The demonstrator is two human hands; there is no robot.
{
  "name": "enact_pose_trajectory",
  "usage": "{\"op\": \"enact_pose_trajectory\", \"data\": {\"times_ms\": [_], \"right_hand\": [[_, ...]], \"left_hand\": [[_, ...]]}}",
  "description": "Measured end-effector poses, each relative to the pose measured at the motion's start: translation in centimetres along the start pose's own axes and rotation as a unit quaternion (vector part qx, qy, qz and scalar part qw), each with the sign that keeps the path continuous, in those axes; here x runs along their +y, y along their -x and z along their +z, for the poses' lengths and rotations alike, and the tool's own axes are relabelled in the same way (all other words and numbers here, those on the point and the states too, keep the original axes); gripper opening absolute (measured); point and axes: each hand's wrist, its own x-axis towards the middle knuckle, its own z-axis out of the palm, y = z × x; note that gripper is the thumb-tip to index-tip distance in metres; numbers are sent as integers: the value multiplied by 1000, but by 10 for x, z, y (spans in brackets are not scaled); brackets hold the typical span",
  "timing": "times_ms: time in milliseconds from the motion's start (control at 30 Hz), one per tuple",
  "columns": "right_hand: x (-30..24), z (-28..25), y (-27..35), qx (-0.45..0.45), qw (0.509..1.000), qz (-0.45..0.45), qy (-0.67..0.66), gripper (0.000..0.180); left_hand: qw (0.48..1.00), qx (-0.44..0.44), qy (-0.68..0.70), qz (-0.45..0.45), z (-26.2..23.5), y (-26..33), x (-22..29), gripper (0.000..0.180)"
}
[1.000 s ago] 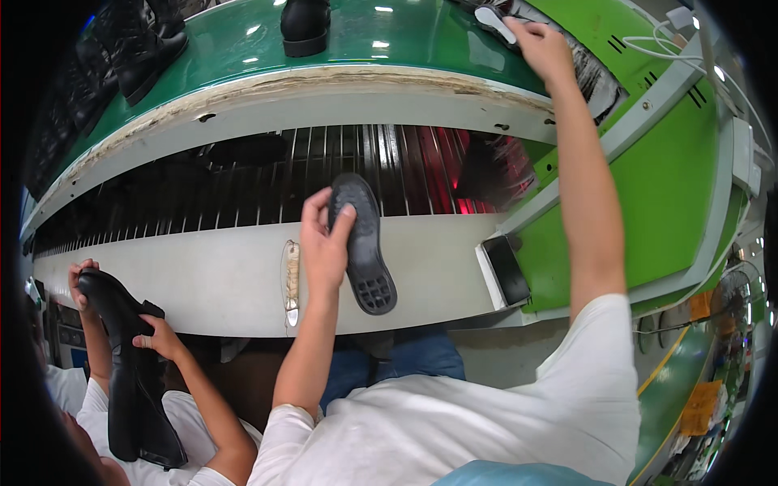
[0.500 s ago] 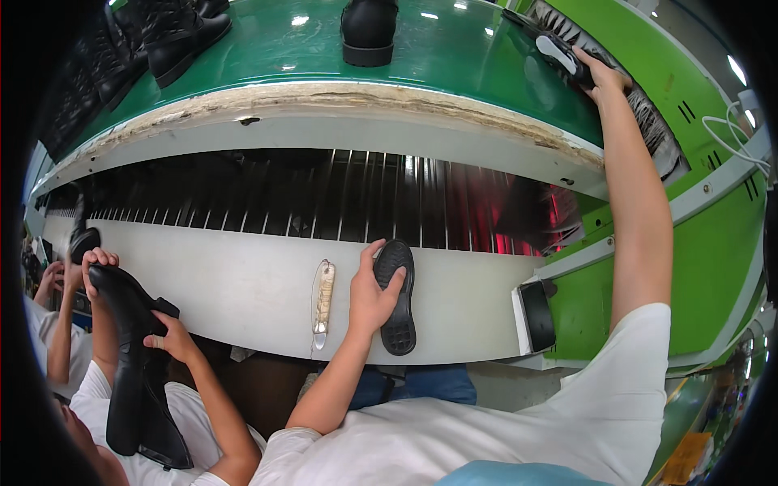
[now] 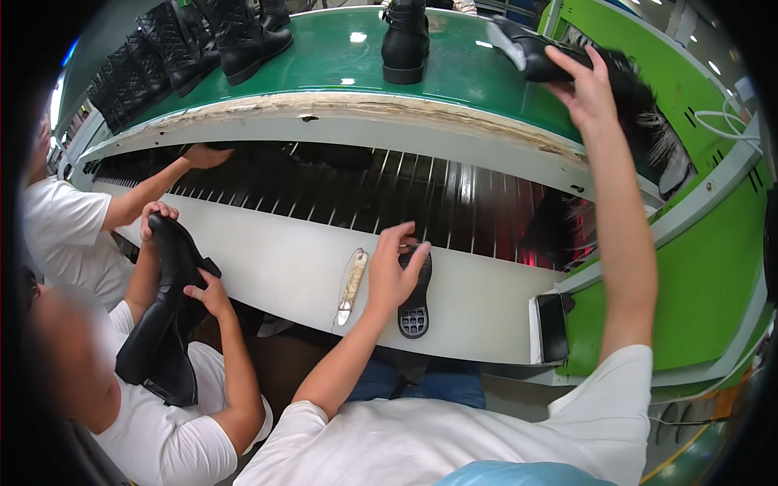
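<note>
My right hand (image 3: 589, 91) grips a black boot (image 3: 545, 58) above the green conveyor belt, its pale underside toward the left. The boot's upper part is blurred and lies against the dark bristles at the machine's opening. Over the white bench my left hand (image 3: 394, 271) hovers, thumb and fingers apart. Beneath and beside it lies a black shoe sole (image 3: 414, 316), tread up, its upper part partly hidden by the fingers. To its left rests a tool with a cream-wrapped handle and metal tip (image 3: 352, 287).
The green machine (image 3: 689, 267) with its bristle curtain (image 3: 668, 150) stands at right. A black boot (image 3: 405, 44) and more boots (image 3: 235, 36) stand on the green belt (image 3: 324, 53). A roller track (image 3: 324, 194) runs below. At left, a co-worker holds a black boot (image 3: 168, 279); another person's arm (image 3: 166, 174) reaches over the rollers.
My left hand has let go of the sole and lifted off it. My right hand has drawn the boot leftward, away from the bristles. The view has shifted, and another person's arm now reaches in.
</note>
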Motion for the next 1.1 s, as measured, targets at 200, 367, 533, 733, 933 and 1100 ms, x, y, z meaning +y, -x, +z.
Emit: {"op": "enact_pose_trajectory", "data": {"times_ms": [200,367,533,733,933,1100], "right_hand": [[0,44,184,-75,957,-280,-5,109],[45,28,283,-25,918,-373,129,76],[52,12,357,-65,891,-315,322,46],[163,-97,395,-192,932,-211,223,51],[165,-95,409,-174,983,38,-54,63],[179,-71,386,-216,850,255,-408,80]], "left_hand": [[962,-7,265,65,-37,-80,98,41],[949,9,313,43,-41,-154,159,62],[921,-19,388,31,-19,-128,168,58],[948,-56,304,75,-11,-79,151,55],[937,-94,337,-22,21,-35,143,44],[936,-130,309,-109,52,-12,132,36]]}}
